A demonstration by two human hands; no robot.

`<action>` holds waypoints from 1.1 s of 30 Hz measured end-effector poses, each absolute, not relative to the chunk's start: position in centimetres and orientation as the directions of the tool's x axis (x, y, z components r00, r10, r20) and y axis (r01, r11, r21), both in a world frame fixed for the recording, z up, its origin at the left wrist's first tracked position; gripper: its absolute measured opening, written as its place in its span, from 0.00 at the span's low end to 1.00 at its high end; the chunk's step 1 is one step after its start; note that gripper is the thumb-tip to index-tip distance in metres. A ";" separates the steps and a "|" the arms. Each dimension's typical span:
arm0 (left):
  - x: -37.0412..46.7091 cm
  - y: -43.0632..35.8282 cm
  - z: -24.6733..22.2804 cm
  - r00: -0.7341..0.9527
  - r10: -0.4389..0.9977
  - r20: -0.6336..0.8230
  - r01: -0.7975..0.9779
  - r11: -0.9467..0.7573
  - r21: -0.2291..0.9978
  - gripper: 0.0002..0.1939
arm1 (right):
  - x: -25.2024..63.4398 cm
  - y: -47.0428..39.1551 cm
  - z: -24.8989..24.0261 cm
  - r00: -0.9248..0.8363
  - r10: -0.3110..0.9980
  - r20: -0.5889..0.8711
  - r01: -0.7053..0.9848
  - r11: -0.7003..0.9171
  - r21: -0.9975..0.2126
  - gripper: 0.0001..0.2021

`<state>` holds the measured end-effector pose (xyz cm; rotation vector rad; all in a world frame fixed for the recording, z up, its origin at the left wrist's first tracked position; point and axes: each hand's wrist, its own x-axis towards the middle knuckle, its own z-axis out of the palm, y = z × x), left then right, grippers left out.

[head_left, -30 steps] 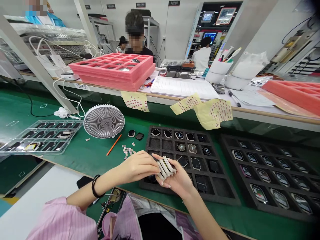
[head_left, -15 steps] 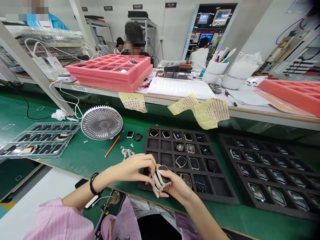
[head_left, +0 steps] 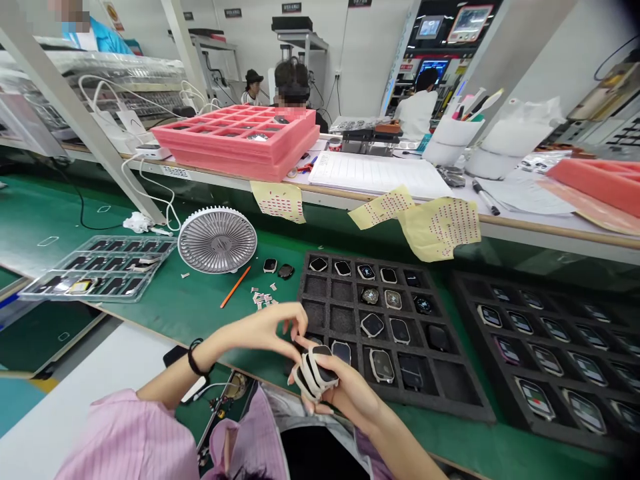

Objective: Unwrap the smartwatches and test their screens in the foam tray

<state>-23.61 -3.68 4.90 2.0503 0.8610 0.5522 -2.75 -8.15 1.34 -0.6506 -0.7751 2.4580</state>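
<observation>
The right hand (head_left: 353,387) grasps a stack (head_left: 314,377) of pale watches with dark faces; the fingers hide how many. The stack sits at the near left corner of the black tray (head_left: 454,381). The left hand (head_left: 274,330) is just to its left, thumb and fingers parted in a loose curve; whether the thumb touches the stack, I cannot tell.

The black tray is foam, cut into square compartments. Its far row holds five watches, one per compartment. In the two rows nearer, watches lie in the three right-hand compartments. The near row holds a big pale-framed watch in its middle, a watch to its left and a dark piece to its right; the left end is partly behind the hands.

Right of it, a second tray (head_left: 506,373) holds rows of watches, the nearest showing a lit face.

On the left, a clear tray (head_left: 100,299) carries rows of dark pieces, with a yellow one in the near row. Between it and the black tray are a fan (head_left: 217,240), an orange stick (head_left: 235,287), two watches and small scraps (head_left: 263,299).

On the far shelf, a pink tray (head_left: 220,158) holds dark parts and a shiny one. To the right, a white cup (head_left: 453,141) holds pens.
</observation>
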 end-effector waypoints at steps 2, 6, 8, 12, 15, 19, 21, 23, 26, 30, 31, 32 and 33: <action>-26.0 -2.4 4.0 0.497 0.866 0.062 0.530 -0.359 0.768 0.16 | -2.5 -7.9 1.5 -0.774 0.565 -0.288 -0.312 -0.735 -0.602 0.27; -30.4 -0.3 1.3 0.220 0.974 0.048 0.855 -0.216 0.472 0.15 | -1.7 -7.2 2.0 -0.728 0.615 -0.303 -0.344 -0.710 -0.615 0.34; -31.3 0.2 0.0 0.201 0.979 0.027 0.884 -0.193 0.425 0.15 | -1.5 -6.9 2.0 -0.717 0.625 -0.309 -0.348 -0.705 -0.618 0.34; -30.4 0.9 -1.7 0.104 0.993 0.055 0.886 -0.118 0.449 0.15 | -1.9 -6.8 1.7 -0.715 0.625 -0.313 -0.346 -0.705 -0.618 0.34; -29.3 1.7 -2.2 -0.004 0.999 0.051 0.870 -0.022 0.492 0.14 | -2.0 -6.9 1.5 -0.706 0.637 -0.309 -0.352 -0.695 -0.628 0.34; -29.1 2.7 -2.5 -0.025 0.999 0.021 0.832 0.009 0.555 0.15 | -1.9 -6.8 1.2 -0.672 0.682 -0.290 -0.389 -0.657 -0.645 0.35; -29.1 2.9 -2.3 -0.017 1.000 0.009 0.799 0.009 0.601 0.16 | -2.0 -6.7 1.2 -0.631 0.724 -0.280 -0.423 -0.623 -0.657 0.37; -28.6 2.7 -1.8 -0.014 1.000 0.012 0.766 0.003 0.643 0.16 | -2.3 -6.7 1.3 -0.553 0.792 -0.259 -0.475 -0.554 -0.683 0.36; -26.4 1.4 0.1 0.018 1.000 0.005 0.650 -0.016 0.760 0.18 | -2.8 -6.7 1.8 -0.356 0.918 -0.174 -0.551 -0.357 -0.754 0.35; -21.7 -1.2 3.5 0.110 0.993 -0.045 0.286 0.011 0.958 0.17 | -3.4 -6.6 2.3 -0.133 0.991 -0.017 -0.578 -0.091 -0.811 0.34; -20.7 -1.6 4.1 0.137 0.989 -0.060 0.237 0.026 0.971 0.17 | -3.5 -6.6 2.3 -0.098 0.995 0.010 -0.579 -0.049 -0.814 0.35; -19.8 -1.9 4.6 0.163 0.983 -0.080 0.201 0.046 0.978 0.16 | -3.5 -6.6 2.2 -0.070 0.997 0.028 -0.578 -0.018 -0.816 0.35; -19.3 -2.0 4.9 0.184 0.978 -0.101 0.174 0.069 0.982 0.16 | -3.6 -6.6 2.1 -0.052 0.998 0.040 -0.573 0.003 -0.819 0.35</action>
